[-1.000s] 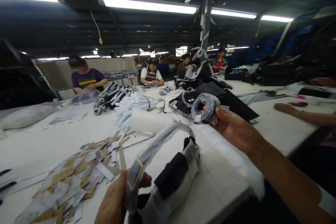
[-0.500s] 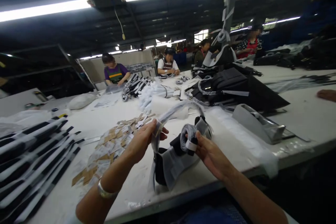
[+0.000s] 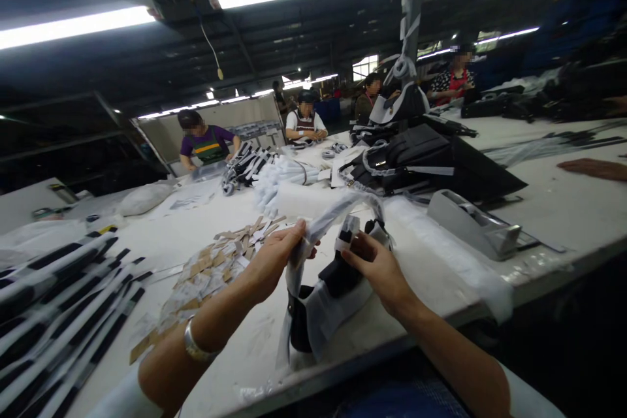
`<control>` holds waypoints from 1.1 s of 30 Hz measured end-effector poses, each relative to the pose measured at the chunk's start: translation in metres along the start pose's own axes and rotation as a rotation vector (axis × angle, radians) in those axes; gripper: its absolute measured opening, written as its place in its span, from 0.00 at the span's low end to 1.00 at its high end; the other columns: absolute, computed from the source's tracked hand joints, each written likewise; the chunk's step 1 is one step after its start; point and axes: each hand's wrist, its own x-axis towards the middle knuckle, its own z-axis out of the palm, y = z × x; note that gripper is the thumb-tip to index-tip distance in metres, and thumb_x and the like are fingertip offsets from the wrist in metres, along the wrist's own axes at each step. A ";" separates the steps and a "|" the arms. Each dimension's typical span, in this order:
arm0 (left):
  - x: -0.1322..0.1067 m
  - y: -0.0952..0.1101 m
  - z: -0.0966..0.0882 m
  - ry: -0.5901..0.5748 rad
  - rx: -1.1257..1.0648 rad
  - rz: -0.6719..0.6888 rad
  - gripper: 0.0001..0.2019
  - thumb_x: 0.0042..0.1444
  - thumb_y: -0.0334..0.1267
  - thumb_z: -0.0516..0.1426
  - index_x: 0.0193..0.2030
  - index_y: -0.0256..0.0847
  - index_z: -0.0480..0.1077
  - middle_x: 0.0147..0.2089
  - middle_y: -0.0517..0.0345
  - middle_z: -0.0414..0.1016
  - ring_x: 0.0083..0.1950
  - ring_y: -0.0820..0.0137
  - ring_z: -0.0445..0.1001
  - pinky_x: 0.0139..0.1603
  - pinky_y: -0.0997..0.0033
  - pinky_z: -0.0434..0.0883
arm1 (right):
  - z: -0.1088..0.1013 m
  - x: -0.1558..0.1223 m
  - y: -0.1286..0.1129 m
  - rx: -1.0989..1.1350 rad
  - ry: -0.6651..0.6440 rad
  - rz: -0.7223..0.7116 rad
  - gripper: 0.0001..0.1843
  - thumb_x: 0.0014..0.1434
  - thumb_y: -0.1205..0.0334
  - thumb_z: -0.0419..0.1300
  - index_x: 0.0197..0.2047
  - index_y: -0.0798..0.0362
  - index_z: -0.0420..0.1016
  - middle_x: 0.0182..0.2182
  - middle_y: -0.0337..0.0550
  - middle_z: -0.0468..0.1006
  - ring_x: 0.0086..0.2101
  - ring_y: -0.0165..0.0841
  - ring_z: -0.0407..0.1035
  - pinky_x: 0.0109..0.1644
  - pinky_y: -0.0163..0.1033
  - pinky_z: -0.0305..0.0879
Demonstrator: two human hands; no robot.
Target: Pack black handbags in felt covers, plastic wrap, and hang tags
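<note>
A small black bag (image 3: 327, 294) wrapped in translucent grey plastic lies on the white table (image 3: 421, 287) near its front edge. My left hand (image 3: 275, 260) is closed on the bag's wrapped handle (image 3: 337, 209), holding it up. My right hand (image 3: 371, 264) is closed on a coiled, wrapped strap (image 3: 345, 232) with a white tag, pressed against the top of the bag. A metal bracelet is on my left wrist.
A pile of brown and white paper tags (image 3: 215, 268) lies left of the bag. Black-and-white strips (image 3: 53, 307) cover the far left. A grey tape dispenser (image 3: 473, 222) and stacked black bags (image 3: 426, 157) sit to the right. Several people work at the far side; another person's arm (image 3: 592, 168) rests at right.
My right hand carried the coiled strap from out over the table down to the bag. My left hand raised the handle. The view shifted down and left.
</note>
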 end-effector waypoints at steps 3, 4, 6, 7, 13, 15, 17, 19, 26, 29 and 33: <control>0.004 0.011 -0.003 0.000 0.116 0.031 0.23 0.58 0.58 0.58 0.32 0.37 0.77 0.28 0.59 0.74 0.32 0.70 0.67 0.37 0.72 0.63 | 0.014 -0.003 -0.012 0.253 -0.096 0.173 0.25 0.50 0.51 0.73 0.50 0.48 0.78 0.48 0.44 0.80 0.50 0.40 0.72 0.50 0.40 0.68; 0.005 0.015 -0.003 -0.024 0.135 0.044 0.21 0.57 0.57 0.59 0.32 0.38 0.77 0.29 0.60 0.73 0.32 0.71 0.66 0.37 0.73 0.62 | 0.019 -0.004 -0.016 0.309 -0.120 0.216 0.24 0.50 0.51 0.73 0.50 0.48 0.78 0.49 0.44 0.80 0.50 0.39 0.72 0.48 0.38 0.68; 0.005 0.024 -0.003 -0.069 0.142 0.055 0.19 0.55 0.54 0.62 0.35 0.38 0.78 0.31 0.61 0.75 0.33 0.72 0.66 0.37 0.74 0.62 | 0.030 -0.006 -0.024 0.413 -0.139 0.247 0.23 0.51 0.53 0.73 0.50 0.47 0.78 0.50 0.42 0.79 0.51 0.37 0.71 0.47 0.36 0.68; 0.005 0.028 -0.003 -0.079 0.140 0.053 0.18 0.54 0.53 0.63 0.36 0.38 0.78 0.32 0.60 0.76 0.35 0.71 0.67 0.38 0.74 0.62 | 0.035 -0.007 -0.028 0.462 -0.142 0.236 0.23 0.51 0.54 0.73 0.49 0.48 0.78 0.51 0.42 0.78 0.51 0.36 0.70 0.48 0.36 0.67; 0.008 0.030 -0.003 -0.005 0.155 0.066 0.23 0.48 0.52 0.67 0.44 0.36 0.77 0.36 0.56 0.78 0.37 0.69 0.71 0.40 0.72 0.65 | 0.054 -0.016 -0.052 0.612 -0.211 0.104 0.22 0.52 0.60 0.72 0.51 0.50 0.76 0.54 0.44 0.76 0.56 0.39 0.66 0.62 0.43 0.61; 0.010 0.026 -0.005 0.023 0.154 0.087 0.25 0.47 0.52 0.68 0.47 0.36 0.75 0.36 0.56 0.78 0.37 0.69 0.72 0.39 0.72 0.65 | 0.055 -0.019 -0.056 0.635 -0.225 0.107 0.21 0.54 0.61 0.70 0.52 0.51 0.76 0.54 0.45 0.76 0.56 0.39 0.66 0.64 0.45 0.60; 0.011 0.023 -0.007 0.052 0.182 0.108 0.26 0.47 0.52 0.68 0.47 0.37 0.73 0.37 0.56 0.77 0.37 0.69 0.72 0.38 0.73 0.64 | 0.055 -0.022 -0.059 0.656 -0.237 0.098 0.20 0.56 0.61 0.68 0.53 0.51 0.76 0.54 0.45 0.75 0.56 0.39 0.66 0.64 0.46 0.59; 0.011 0.024 -0.010 0.043 0.239 0.104 0.26 0.48 0.53 0.68 0.47 0.37 0.72 0.39 0.55 0.76 0.38 0.68 0.72 0.37 0.73 0.64 | 0.054 -0.023 -0.061 0.678 -0.263 0.074 0.19 0.58 0.61 0.66 0.54 0.50 0.76 0.55 0.45 0.75 0.57 0.39 0.66 0.65 0.47 0.59; 0.006 0.040 -0.021 -0.260 0.289 0.004 0.22 0.57 0.57 0.60 0.44 0.38 0.75 0.43 0.54 0.77 0.46 0.63 0.71 0.48 0.68 0.64 | 0.053 -0.023 -0.057 0.721 -0.340 0.048 0.16 0.62 0.62 0.62 0.54 0.51 0.77 0.53 0.45 0.77 0.56 0.39 0.68 0.66 0.48 0.57; 0.004 0.044 -0.022 -0.308 0.295 -0.006 0.22 0.57 0.57 0.60 0.42 0.38 0.75 0.43 0.54 0.77 0.46 0.63 0.71 0.49 0.67 0.64 | 0.052 -0.024 -0.058 0.681 -0.372 0.014 0.18 0.62 0.62 0.62 0.55 0.51 0.76 0.53 0.45 0.77 0.55 0.40 0.68 0.65 0.48 0.58; -0.001 0.045 -0.016 -0.287 0.261 -0.007 0.22 0.56 0.57 0.60 0.43 0.38 0.74 0.42 0.53 0.76 0.47 0.61 0.72 0.48 0.67 0.66 | 0.036 -0.021 -0.054 0.410 -0.378 -0.045 0.17 0.64 0.57 0.61 0.54 0.51 0.77 0.49 0.47 0.80 0.51 0.41 0.72 0.61 0.49 0.64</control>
